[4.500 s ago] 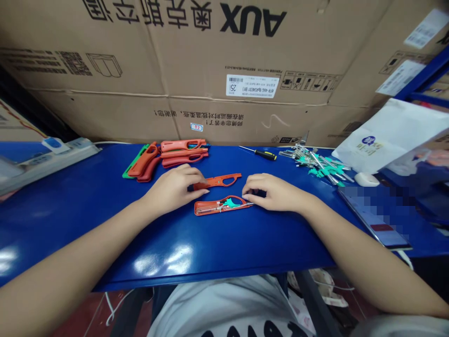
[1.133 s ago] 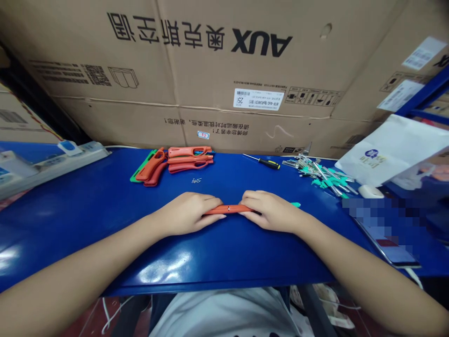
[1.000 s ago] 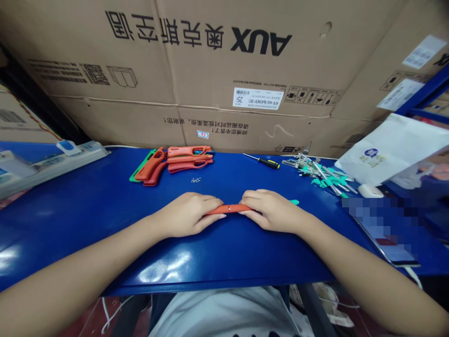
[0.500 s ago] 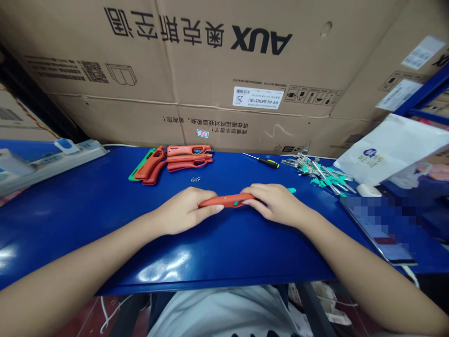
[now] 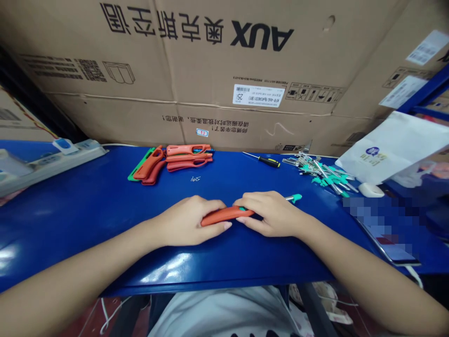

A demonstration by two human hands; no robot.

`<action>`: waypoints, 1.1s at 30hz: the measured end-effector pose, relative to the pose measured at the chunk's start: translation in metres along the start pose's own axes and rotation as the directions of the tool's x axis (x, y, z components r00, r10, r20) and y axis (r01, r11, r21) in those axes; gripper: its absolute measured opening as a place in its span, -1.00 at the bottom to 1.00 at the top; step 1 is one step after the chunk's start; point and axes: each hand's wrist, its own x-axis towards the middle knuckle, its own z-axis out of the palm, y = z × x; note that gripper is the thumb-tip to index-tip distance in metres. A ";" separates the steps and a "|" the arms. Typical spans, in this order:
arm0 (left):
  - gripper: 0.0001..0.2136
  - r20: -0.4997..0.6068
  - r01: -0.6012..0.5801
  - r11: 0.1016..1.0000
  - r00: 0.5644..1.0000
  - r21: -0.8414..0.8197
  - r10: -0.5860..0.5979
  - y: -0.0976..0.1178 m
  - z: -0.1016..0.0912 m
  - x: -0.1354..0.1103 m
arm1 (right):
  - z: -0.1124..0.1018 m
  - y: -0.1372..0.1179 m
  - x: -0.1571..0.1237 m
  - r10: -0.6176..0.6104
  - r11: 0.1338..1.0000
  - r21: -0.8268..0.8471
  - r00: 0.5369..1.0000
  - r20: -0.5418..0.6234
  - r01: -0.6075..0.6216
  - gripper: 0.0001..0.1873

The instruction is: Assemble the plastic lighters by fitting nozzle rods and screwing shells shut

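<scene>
Between both hands is an orange stick lighter (image 5: 224, 215) with a green part showing in its opening. My left hand (image 5: 191, 220) wraps round its handle end, thumb along the near side. At the other end, my right hand (image 5: 268, 214) grips the front of the body, fingers over the top and thumb below. Past the right hand a metal tube with a green tip (image 5: 293, 198) sticks out; the palm hides where it joins the lighter.
More orange lighter bodies (image 5: 189, 157) and a green one (image 5: 141, 164) lie at the back left. A screwdriver (image 5: 268, 161) and a pile of metal tubes with green parts (image 5: 326, 174) are at the back right. A phone (image 5: 389, 238), a power strip (image 5: 52, 161) and a cardboard box (image 5: 196, 79) surround the blue table (image 5: 224, 262).
Both hands and the lighter have come slightly nearer to me. The lighter has tilted and rolled, and more of the metal tube with its green tip shows past the right hand.
</scene>
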 end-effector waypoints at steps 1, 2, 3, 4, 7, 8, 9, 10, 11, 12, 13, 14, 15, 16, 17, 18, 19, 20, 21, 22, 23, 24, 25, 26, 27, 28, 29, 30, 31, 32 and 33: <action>-0.68 0.025 -0.046 0.991 0.999 0.128 0.043 0.000 0.001 -0.001 | 0.000 -0.001 0.000 -0.012 1.000 0.010 1.000 0.014 0.011 -0.64; -0.67 0.047 -0.086 0.970 0.996 0.228 0.077 0.000 0.002 -0.002 | 0.000 -0.002 -0.001 -0.027 0.999 0.022 0.999 0.032 0.026 -0.65; -0.65 0.069 -0.124 0.947 0.992 0.297 0.109 0.000 0.004 -0.003 | 0.001 -0.004 -0.001 -0.045 0.998 0.036 0.998 0.052 0.043 -0.67; -0.64 0.086 -0.160 0.925 0.987 0.344 0.138 -0.001 0.006 -0.003 | 0.001 -0.006 -0.001 -0.061 0.997 0.050 0.995 0.073 0.058 -0.69; -0.63 0.121 -0.231 0.890 0.972 0.392 0.199 -0.004 0.010 -0.003 | 0.001 -0.012 0.000 -0.084 0.995 0.069 0.988 0.131 0.075 -0.71; -0.64 0.125 -0.242 0.889 0.970 0.388 0.210 -0.004 0.010 -0.002 | 0.000 -0.013 0.000 -0.079 0.996 0.063 0.986 0.144 0.070 -0.71; -0.64 0.127 -0.249 0.892 0.968 0.376 0.217 -0.005 0.009 -0.002 | -0.001 -0.015 0.000 -0.071 0.996 0.059 0.985 0.155 0.063 -0.70; -0.64 0.127 -0.254 0.897 0.967 0.362 0.223 -0.005 0.008 -0.002 | -0.002 -0.015 0.000 -0.064 0.997 0.061 0.984 0.164 0.054 -0.70; -0.64 0.127 -0.258 0.901 0.965 0.349 0.228 -0.006 0.007 -0.001 | -0.004 -0.015 -0.001 -0.057 0.997 0.066 0.984 0.171 0.046 -0.70; -0.65 0.126 -0.260 0.903 0.965 0.342 0.230 -0.007 0.005 -0.001 | -0.006 -0.015 -0.001 -0.045 0.997 0.071 0.983 0.176 0.033 -0.70; -0.66 0.124 -0.257 0.903 0.966 0.343 0.228 -0.008 0.003 0.000 | -0.009 -0.014 -0.002 -0.027 0.998 0.066 0.983 0.183 0.015 -0.72; -0.67 0.126 -0.250 0.902 0.968 0.352 0.219 -0.009 0.001 0.000 | -0.012 -0.012 -0.002 0.004 0.999 0.045 0.981 0.195 -0.013 -0.74; -0.68 0.128 -0.238 0.899 0.970 0.368 0.205 -0.011 -0.001 0.001 | -0.015 -0.010 -0.003 0.045 0.999 0.007 0.977 0.208 -0.048 -0.76; -0.68 0.132 -0.225 0.895 0.973 0.386 0.188 -0.013 -0.003 0.001 | -0.017 -0.007 -0.004 0.091 0.996 -0.042 0.971 0.220 -0.084 -0.77; -0.68 0.134 -0.211 0.891 0.976 0.403 0.171 -0.014 -0.004 0.002 | -0.019 -0.005 -0.004 0.132 0.989 -0.090 0.965 0.228 -0.114 -0.77; -0.68 0.136 -0.200 0.887 0.978 0.416 0.157 -0.016 -0.005 0.002 | -0.021 -0.003 -0.004 0.163 0.982 -0.130 0.959 0.233 -0.135 -0.76; -0.67 0.137 -0.193 0.886 0.979 0.422 0.148 -0.017 -0.006 0.002 | -0.022 -0.001 -0.005 0.180 0.977 -0.159 0.955 0.236 -0.145 -0.76; -0.67 0.137 -0.189 0.886 0.980 0.424 0.144 -0.018 -0.007 0.002 | -0.022 0.000 -0.004 0.184 0.974 -0.178 0.954 0.237 -0.143 -0.75; -0.66 0.135 -0.185 0.888 0.981 0.421 0.140 -0.020 -0.007 0.002 | -0.021 0.001 -0.004 0.177 0.973 -0.188 0.954 0.240 -0.134 -0.75; -0.66 0.133 -0.179 0.891 0.982 0.417 0.135 -0.020 -0.008 0.002 | -0.020 0.002 -0.004 0.167 0.974 -0.190 0.955 0.244 -0.122 -0.73; -0.65 0.131 -0.174 0.894 0.983 0.414 0.130 -0.021 -0.008 0.002 | -0.019 0.003 -0.003 0.157 0.976 -0.187 0.956 0.248 -0.111 -0.71; -0.65 0.131 -0.167 0.896 0.984 0.412 0.123 -0.021 -0.008 0.001 | -0.018 0.004 -0.003 0.148 0.979 -0.177 0.957 0.250 -0.105 -0.70; -0.65 0.132 -0.158 0.896 0.985 0.415 0.113 -0.022 -0.008 0.002 | -0.016 0.004 -0.002 0.145 0.981 -0.163 0.957 0.250 -0.106 -0.69; -0.65 0.133 -0.149 0.895 0.986 0.421 0.101 -0.021 -0.008 0.002 | -0.015 0.006 -0.002 0.148 0.983 -0.147 0.958 0.247 -0.114 -0.70; -0.65 0.133 -0.139 0.894 0.987 0.427 0.091 -0.021 -0.008 0.002 | -0.015 0.007 -0.002 0.155 0.983 -0.129 0.957 0.245 -0.127 -0.71; -0.65 0.129 -0.130 0.893 0.988 0.432 0.081 -0.020 -0.008 0.003 | -0.014 0.008 -0.002 0.161 0.984 -0.110 0.957 0.240 -0.138 -0.73; -0.65 0.124 -0.121 0.893 0.990 0.433 0.074 -0.019 -0.008 0.003 | -0.013 0.010 -0.002 0.163 0.985 -0.088 0.958 0.234 -0.146 -0.76; -0.65 0.117 -0.113 0.896 0.991 0.429 0.069 -0.018 -0.008 0.004 | -0.013 0.012 -0.002 0.160 0.987 -0.067 0.960 0.229 -0.148 -0.79; -0.67 0.109 -0.107 0.902 0.992 0.419 0.067 -0.018 -0.007 0.004 | -0.013 0.015 -0.003 0.155 0.988 -0.047 0.962 0.224 -0.148 -0.82; -0.69 0.102 -0.102 0.908 0.993 0.405 0.066 -0.017 -0.007 0.004 | -0.013 0.017 -0.003 0.152 0.988 -0.031 0.963 0.220 -0.149 -0.83; -0.73 0.094 -0.097 0.915 0.993 0.390 0.065 -0.017 -0.007 0.005 | -0.014 0.020 -0.003 0.156 0.988 -0.020 0.963 0.218 -0.155 -0.83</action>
